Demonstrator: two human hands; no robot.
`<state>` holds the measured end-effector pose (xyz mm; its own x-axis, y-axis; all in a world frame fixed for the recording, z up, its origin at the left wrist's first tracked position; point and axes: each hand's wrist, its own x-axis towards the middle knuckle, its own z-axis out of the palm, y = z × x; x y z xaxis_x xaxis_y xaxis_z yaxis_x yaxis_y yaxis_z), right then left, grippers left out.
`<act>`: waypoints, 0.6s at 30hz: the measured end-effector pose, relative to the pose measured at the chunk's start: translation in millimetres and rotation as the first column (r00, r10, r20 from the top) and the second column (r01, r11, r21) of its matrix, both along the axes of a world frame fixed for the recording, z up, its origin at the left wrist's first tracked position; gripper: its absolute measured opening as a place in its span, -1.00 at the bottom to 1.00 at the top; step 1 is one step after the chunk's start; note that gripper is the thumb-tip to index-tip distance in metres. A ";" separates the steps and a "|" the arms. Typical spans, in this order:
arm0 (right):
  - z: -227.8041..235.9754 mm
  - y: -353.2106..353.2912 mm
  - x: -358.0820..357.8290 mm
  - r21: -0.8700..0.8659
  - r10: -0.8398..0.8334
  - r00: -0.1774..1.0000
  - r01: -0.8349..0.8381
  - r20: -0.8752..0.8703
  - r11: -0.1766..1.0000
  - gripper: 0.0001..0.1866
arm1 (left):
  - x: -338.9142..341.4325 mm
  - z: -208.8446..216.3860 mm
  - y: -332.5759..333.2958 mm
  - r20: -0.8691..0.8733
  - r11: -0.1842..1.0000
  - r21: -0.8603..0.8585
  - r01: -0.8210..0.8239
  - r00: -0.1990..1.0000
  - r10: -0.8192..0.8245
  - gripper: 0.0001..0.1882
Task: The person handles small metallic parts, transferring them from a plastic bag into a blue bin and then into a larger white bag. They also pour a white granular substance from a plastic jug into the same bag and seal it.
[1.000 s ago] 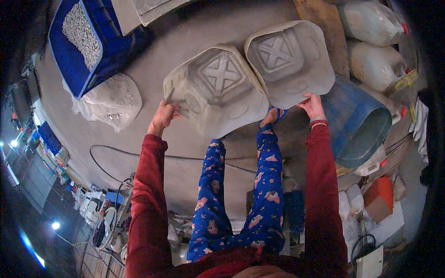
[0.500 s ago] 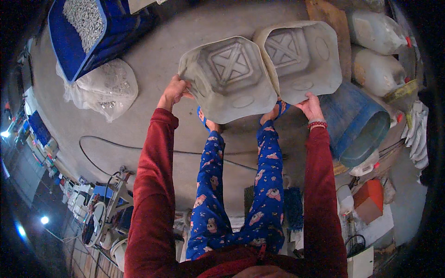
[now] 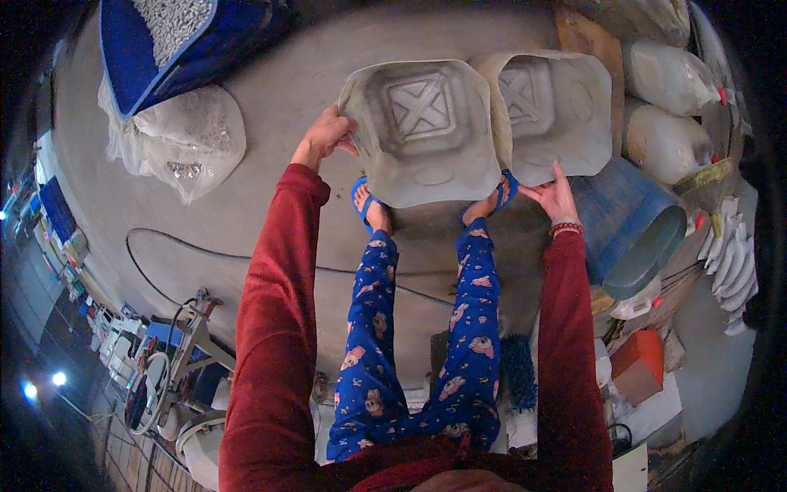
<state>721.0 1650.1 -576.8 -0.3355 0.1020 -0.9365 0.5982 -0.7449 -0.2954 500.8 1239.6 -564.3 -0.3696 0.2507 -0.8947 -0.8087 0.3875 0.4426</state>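
Two pale, open-topped plastic tubs with wavy rims, seemingly cut-down jerrycans, sit side by side before my feet. Their bottoms show a moulded cross in a square. My left hand [image 3: 328,135] grips the left tub [image 3: 443,168] by its left rim, some fingers hidden behind the wall. At the near edge of the right tub [image 3: 586,123], my right hand [image 3: 553,197] has one finger over the rim and the thumb stretched left below it; its other fingers are partly hidden. The left tub's right rim overlaps the right tub.
A blue drum [image 3: 627,225] lies on its side at right, near whitish jugs [image 3: 672,78] and an orange box [image 3: 639,365]. At upper left, a blue bin [image 3: 131,57] of small pale pieces stands by a clear plastic bag [image 3: 197,143]. A dark cable [image 3: 328,269] crosses the floor.
Both tubs have shifted slightly right, and the left one sits more level. My left hand has moved right and up with its rim. The right hand's finger is straighter.
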 end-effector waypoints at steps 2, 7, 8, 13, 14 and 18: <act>14.5 -8.8 8.2 -0.044 0.024 0.999 -0.023 0.033 0.999 -0.26 | -0.5 -3.6 -3.5 0.024 1.000 0.022 -0.004 1.000 0.004 -0.40; 66.4 -72.1 71.9 0.029 0.068 0.990 -0.072 0.122 0.997 0.04 | 14.5 -0.9 -7.8 -0.018 0.996 0.022 -0.089 0.996 0.089 -0.02; 85.8 -90.1 92.0 0.107 0.258 0.957 -0.273 0.132 0.956 -0.07 | 24.8 3.5 -8.8 -0.110 0.994 -0.043 -0.100 0.989 0.094 0.07; 218.0 -193.3 178.3 0.216 0.907 0.241 -0.961 0.346 0.173 0.05 | 128.1 48.2 -29.6 -0.241 0.934 -0.354 -0.054 0.970 -0.035 0.13; 247.6 -214.5 190.3 0.278 0.884 -0.102 -0.927 0.457 -0.251 0.08 | 157.7 58.7 -40.7 -0.250 0.938 -0.341 -0.066 0.968 -0.023 0.02; 310.6 -252.6 164.8 0.446 0.856 -0.387 -0.735 0.343 -0.511 0.02 | 269.0 105.4 -114.4 -0.176 0.843 -0.308 0.442 0.844 -0.507 -0.57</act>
